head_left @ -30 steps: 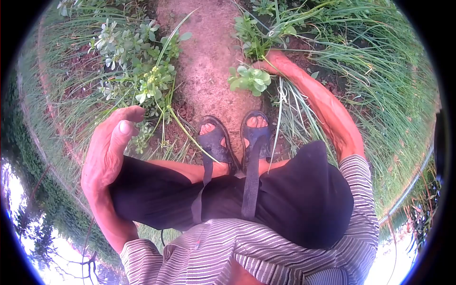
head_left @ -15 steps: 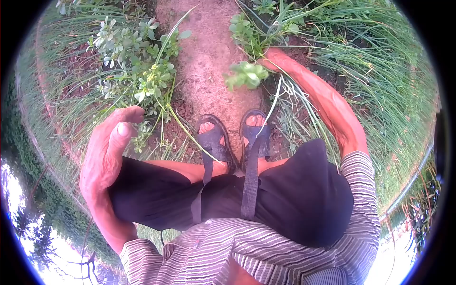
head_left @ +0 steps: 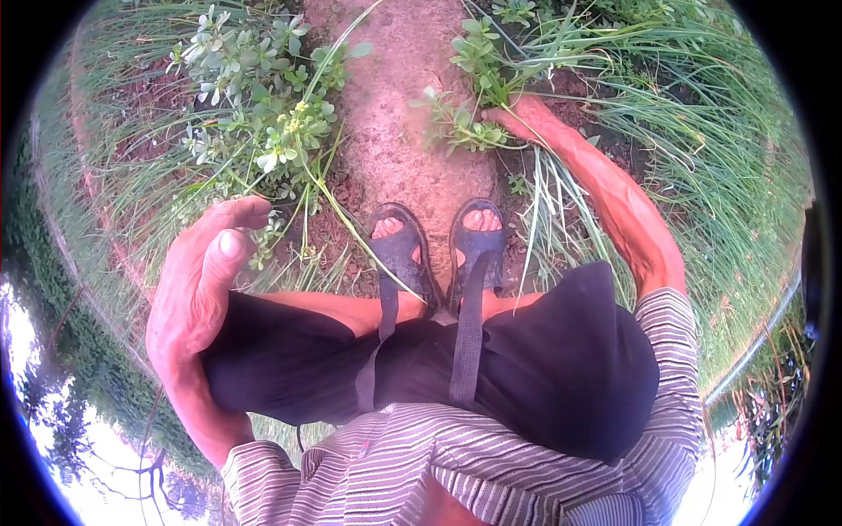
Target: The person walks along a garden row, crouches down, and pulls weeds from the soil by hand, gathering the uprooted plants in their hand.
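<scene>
My right hand [head_left: 524, 120] reaches low to the plants at the right side of the path, its fingers closed round the base of a leafy green weed [head_left: 469, 125]. Its fingertips are partly hidden by leaves. Long pale grass-like stalks [head_left: 554, 188] hang below this hand. Over my left knee, my left hand [head_left: 203, 272] is held with fingers stretched forward and the thumb apart, and nothing is in it. Beyond its fingertips grows another clump of round-leaved weeds [head_left: 285, 131], with a long flower stem [head_left: 338, 210] leaning toward my feet.
A strip of bare reddish path [head_left: 408, 96] runs ahead between the plants. My sandalled feet [head_left: 478, 232] stand at its near end. Dense thin green blades [head_left: 719, 131] fill the right side, and similar grass [head_left: 114, 167] covers the left.
The leafy sprig by my right hand, blurred by motion before, now shows more sharply and spread out. My right hand has shifted slightly down and to the right in view. My left hand stays put.
</scene>
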### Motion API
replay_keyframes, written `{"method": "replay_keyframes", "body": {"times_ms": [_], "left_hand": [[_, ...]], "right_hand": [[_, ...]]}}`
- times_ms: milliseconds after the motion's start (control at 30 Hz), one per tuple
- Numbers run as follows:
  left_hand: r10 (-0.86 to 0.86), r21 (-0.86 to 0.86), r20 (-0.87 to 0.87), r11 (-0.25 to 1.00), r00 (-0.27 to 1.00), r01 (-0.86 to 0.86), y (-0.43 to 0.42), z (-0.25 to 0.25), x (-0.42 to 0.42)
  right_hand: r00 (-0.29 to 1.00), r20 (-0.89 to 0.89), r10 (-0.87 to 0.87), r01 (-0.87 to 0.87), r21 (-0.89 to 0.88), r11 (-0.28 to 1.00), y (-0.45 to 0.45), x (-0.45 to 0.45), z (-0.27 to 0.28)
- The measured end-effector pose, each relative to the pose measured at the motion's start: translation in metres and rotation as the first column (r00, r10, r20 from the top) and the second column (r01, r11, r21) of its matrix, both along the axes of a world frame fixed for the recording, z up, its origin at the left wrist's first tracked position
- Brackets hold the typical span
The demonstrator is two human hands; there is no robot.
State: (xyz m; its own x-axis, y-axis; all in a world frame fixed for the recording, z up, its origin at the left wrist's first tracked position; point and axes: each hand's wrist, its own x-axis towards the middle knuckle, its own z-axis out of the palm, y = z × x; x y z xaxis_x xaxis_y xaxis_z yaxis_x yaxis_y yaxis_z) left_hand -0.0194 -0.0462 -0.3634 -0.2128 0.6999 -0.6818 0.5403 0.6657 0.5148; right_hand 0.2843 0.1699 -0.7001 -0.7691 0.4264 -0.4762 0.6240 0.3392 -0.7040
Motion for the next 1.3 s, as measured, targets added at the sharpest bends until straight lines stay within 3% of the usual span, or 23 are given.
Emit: {"method": "replay_keyframes", "body": {"times_ms": [33,133,167,233,333,400,433,567,700,800,833,867,900,933,967,1000,1033,1067,1100,1167,1200,1267,1300], "left_hand": [[-0.001,0.000,0.004,1.000,1.000,0.001,0.001,0.001,0.001],[-0.016,0.020,0.015,1.000,1.000,0.016,0.006,0.000,0.003],[-0.026,0.027,0.019,0.999,0.999,0.025,0.009,-0.001,0.003],[-0.016,0.015,0.037,1.000,0.999,0.016,0.010,-0.004,0.002],[0.001,0.008,0.038,1.000,0.999,-0.002,0.008,-0.008,0.000],[-0.002,0.011,0.039,1.000,0.999,0.001,0.009,-0.008,0.000],[-0.004,0.010,0.040,1.000,0.999,0.003,0.009,-0.008,0.000],[-0.008,0.000,0.027,1.000,1.000,0.008,0.007,-0.004,0.002],[-0.011,-0.016,0.016,1.000,1.000,0.011,0.005,0.000,0.003],[0.001,-0.022,0.009,1.000,1.000,-0.001,0.001,-0.001,0.001],[0.000,-0.015,0.009,1.000,1.000,0.000,-0.001,-0.001,0.000],[-0.005,-0.008,0.012,1.000,1.000,0.006,-0.001,-0.002,0.000],[-0.005,-0.018,0.026,1.000,1.000,0.005,0.001,-0.001,0.002],[-0.004,-0.027,0.040,1.000,0.999,0.006,0.006,0.001,0.004],[-0.002,-0.037,0.051,0.999,0.999,0.004,0.008,0.001,0.007],[0.010,-0.010,0.065,1.000,0.998,-0.010,0.008,0.000,0.009],[0.019,0.011,0.082,1.000,0.996,-0.020,0.009,-0.002,0.010],[0.019,0.035,0.102,0.999,0.995,-0.023,0.012,-0.003,0.012],[0.055,0.042,0.182,0.997,0.982,-0.064,0.017,-0.004,0.013],[0.068,0.204,0.232,0.972,0.970,-0.117,0.026,-0.006,0.028],[0.078,0.281,0.261,0.947,0.962,-0.153,0.029,-0.008,0.033],[0.191,0.247,0.530,0.897,0.826,-0.366,0.031,-0.016,0.032],[0.226,0.171,0.742,0.846,0.631,-0.504,0.036,-0.014,0.037]], "right_hand": [[0.991,0.128,-0.031,0.032,-0.008,0.999,0.000,-0.001,-0.003],[0.997,-0.049,-0.060,0.058,-0.048,0.997,0.004,-0.003,-0.001],[0.996,0.077,-0.052,0.058,-0.079,0.995,0.011,-0.003,0.004],[0.998,-0.057,0.038,-0.033,0.079,0.996,0.016,0.013,-0.052],[0.995,-0.036,0.095,-0.087,0.170,0.981,0.009,0.011,-0.048],[0.981,-0.138,0.137,-0.102,0.239,0.966,0.006,0.010,-0.033],[0.972,-0.073,0.221,-0.200,0.229,0.953,0.010,0.002,0.004],[0.990,0.088,0.113,-0.124,0.133,0.983,0.007,0.000,-0.020],[0.972,-0.016,0.235,-0.216,0.335,0.917,0.001,0.012,-0.028],[0.926,-0.344,0.158,-0.039,0.330,0.943,-0.013,0.015,-0.008],[0.929,-0.114,0.353,-0.308,0.293,0.905,-0.014,0.026,-0.030],[0.818,-0.352,0.455,-0.258,0.483,0.837,-0.018,0.035,-0.027],[0.884,-0.089,0.460,-0.415,0.304,0.857,-0.011,0.027,0.003],[0.857,0.180,0.482,-0.501,0.083,0.861,-0.001,0.015,0.039],[0.993,0.077,0.093,-0.092,-0.009,0.996,-0.001,0.017,0.051],[0.980,-0.085,-0.178,0.159,-0.200,0.967,-0.001,0.005,0.090],[0.981,0.006,-0.192,0.189,-0.223,0.956,0.012,-0.012,0.124],[0.992,-0.125,-0.007,-0.014,-0.171,0.985,0.034,-0.014,0.128],[0.969,-0.246,-0.006,0.026,0.074,0.997,0.032,-0.032,0.143],[0.840,-0.368,0.398,-0.278,0.338,0.899,0.062,-0.039,0.139],[0.728,-0.512,0.456,-0.291,0.372,0.881,0.068,-0.058,0.162],[0.689,-0.596,0.412,-0.281,0.304,0.910,0.033,-0.110,0.240],[0.667,-0.612,0.424,-0.286,0.315,0.905,0.019,-0.119,0.257]]}}
